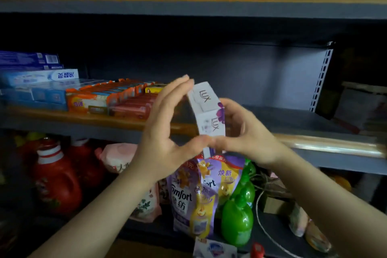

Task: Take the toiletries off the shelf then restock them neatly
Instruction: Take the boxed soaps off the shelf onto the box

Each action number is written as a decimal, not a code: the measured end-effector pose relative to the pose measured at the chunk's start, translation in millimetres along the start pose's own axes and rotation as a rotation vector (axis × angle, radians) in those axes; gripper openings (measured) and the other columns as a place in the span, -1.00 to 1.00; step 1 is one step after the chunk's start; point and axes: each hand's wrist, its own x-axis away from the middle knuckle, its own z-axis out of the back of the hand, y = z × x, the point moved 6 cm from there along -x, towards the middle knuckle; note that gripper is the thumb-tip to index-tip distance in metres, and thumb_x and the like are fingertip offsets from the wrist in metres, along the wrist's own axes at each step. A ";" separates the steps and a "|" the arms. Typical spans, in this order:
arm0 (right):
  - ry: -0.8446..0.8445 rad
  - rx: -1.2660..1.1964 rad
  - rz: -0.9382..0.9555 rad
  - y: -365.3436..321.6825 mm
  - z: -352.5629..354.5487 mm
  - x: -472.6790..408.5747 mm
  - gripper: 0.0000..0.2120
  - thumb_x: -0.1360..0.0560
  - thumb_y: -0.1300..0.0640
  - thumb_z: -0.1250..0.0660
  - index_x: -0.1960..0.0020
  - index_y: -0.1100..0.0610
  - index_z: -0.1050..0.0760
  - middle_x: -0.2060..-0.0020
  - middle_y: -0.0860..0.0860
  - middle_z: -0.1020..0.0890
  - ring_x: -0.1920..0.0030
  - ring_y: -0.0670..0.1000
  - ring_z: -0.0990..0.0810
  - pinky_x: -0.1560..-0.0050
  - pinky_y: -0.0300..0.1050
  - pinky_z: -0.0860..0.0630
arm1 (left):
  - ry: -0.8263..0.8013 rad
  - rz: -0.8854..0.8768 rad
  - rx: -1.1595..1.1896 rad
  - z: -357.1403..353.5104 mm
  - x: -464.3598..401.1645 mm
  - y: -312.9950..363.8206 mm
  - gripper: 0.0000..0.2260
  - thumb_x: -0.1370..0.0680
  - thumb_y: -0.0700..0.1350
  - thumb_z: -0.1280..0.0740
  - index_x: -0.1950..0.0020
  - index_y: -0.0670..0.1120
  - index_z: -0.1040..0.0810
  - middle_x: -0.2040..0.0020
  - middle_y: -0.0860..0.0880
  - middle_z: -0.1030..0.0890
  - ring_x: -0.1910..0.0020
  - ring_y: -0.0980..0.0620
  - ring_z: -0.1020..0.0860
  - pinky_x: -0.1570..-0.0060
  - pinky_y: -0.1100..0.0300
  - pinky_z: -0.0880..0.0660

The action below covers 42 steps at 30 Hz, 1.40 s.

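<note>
The LUX soap boxes were white with dark lettering and a purple flower at one edge. On the middle shelf, grey with an orange-brown front strip, lay blue and white toothpaste boxes toward its left end, then orange and red ones. Below stood red detergent bottles with white-banded necks, purple and yellow Comfort pouches, and glossy green bottles.
</note>
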 end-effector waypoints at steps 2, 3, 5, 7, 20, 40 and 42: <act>0.001 -0.048 -0.055 4.3 -5.8 14.4 -0.50 -0.26 0.06 -0.46 -0.17 0.09 -0.46 -0.02 0.02 -0.64 -0.01 -0.03 -0.61 -0.01 -0.13 -0.53 | -0.029 0.018 -0.146 -1.9 1.4 11.3 -0.53 -0.49 0.17 -0.25 -0.34 0.01 -0.36 -0.35 0.02 -0.37 -0.37 0.08 -0.33 -0.34 0.14 -0.29; 0.008 -0.082 -0.081 6.5 -6.2 20.8 -0.54 -0.27 0.07 -0.46 -0.15 0.08 -0.49 0.01 0.02 -0.65 0.01 -0.02 -0.63 0.01 -0.14 -0.54 | -0.035 0.053 -0.159 -1.8 2.2 12.8 -0.58 -0.49 0.14 -0.26 -0.29 0.02 -0.40 -0.31 0.05 -0.42 -0.33 0.12 -0.36 -0.32 0.18 -0.30; 0.030 -0.124 -0.128 10.0 -4.3 31.4 -0.63 -0.31 0.13 -0.46 -0.10 0.07 -0.52 0.05 0.02 -0.67 0.04 -0.02 -0.64 0.04 -0.17 -0.56 | -0.059 0.113 -0.123 -4.8 5.1 13.7 -0.65 -0.48 0.10 -0.27 -0.22 0.02 -0.45 -0.23 0.08 -0.48 -0.26 0.17 -0.42 -0.25 0.28 -0.34; 0.075 -0.036 -0.135 9.7 1.3 40.9 -0.64 -0.30 0.11 -0.47 -0.08 0.03 -0.52 0.06 -0.01 -0.67 0.05 -0.05 -0.64 0.02 -0.16 -0.57 | -0.081 0.191 -0.041 -10.7 9.9 15.5 -0.72 -0.49 0.09 -0.26 -0.16 0.05 -0.48 -0.18 0.10 -0.52 -0.19 0.22 -0.46 -0.17 0.35 -0.38; 0.202 0.339 0.073 7.2 37.3 99.1 -0.22 -0.21 -0.28 -0.46 -0.32 -0.11 -0.24 -0.31 -0.10 -0.40 -0.33 -0.17 -0.37 -0.30 -0.26 -0.33 | 0.148 1.346 1.189 -90.1 102.7 -16.1 -0.73 -0.48 -0.16 -0.25 -0.14 -0.22 -0.53 -0.01 -0.19 -0.65 0.14 -0.04 -0.66 0.32 0.16 -0.59; -0.042 0.188 -0.277 85.7 -1.1 149.6 -0.76 -0.43 0.15 -0.42 -0.04 -0.03 -0.47 0.08 0.05 -0.65 0.11 0.06 -0.62 -0.03 0.03 -0.54 | -0.312 0.965 0.315 -64.1 168.0 -8.5 -0.78 -0.46 -0.11 -0.36 -0.07 0.13 -0.54 -0.07 0.04 -0.60 -0.08 0.09 -0.56 -0.04 0.18 -0.49; -0.084 0.199 -0.379 106.9 -10.2 152.4 -0.85 -0.47 0.14 -0.38 -0.03 0.08 -0.51 0.12 0.11 -0.66 0.15 0.04 -0.61 0.01 0.00 -0.54 | -0.330 1.149 0.276 -65.8 187.6 -16.4 -0.88 -0.48 -0.04 -0.36 -0.01 0.06 -0.59 -0.01 0.00 -0.63 -0.05 -0.02 -0.59 -0.10 0.05 -0.50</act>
